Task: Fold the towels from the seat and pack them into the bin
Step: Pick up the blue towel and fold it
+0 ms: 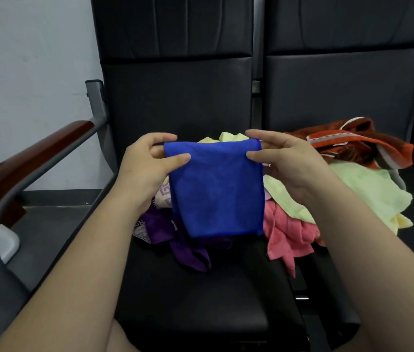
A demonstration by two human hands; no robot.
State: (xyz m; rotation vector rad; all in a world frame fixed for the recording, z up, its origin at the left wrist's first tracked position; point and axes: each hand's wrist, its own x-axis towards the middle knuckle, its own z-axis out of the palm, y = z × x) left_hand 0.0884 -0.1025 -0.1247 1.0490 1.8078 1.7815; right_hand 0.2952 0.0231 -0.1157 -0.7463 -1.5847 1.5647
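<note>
A blue towel hangs folded over in the air above the black seat. My left hand pinches its top left corner between thumb and fingers. My right hand pinches the top right corner the same way. Behind and under the blue towel lies a loose pile: a purple towel, a pink towel, a pale green towel, a pale yellow one and a red-brown patterned towel. No bin is in view.
The pile spreads across two black padded seats with tall backrests. A grey metal armrest with a brown wooden top stands at the left. A white wall and grey floor lie beyond it.
</note>
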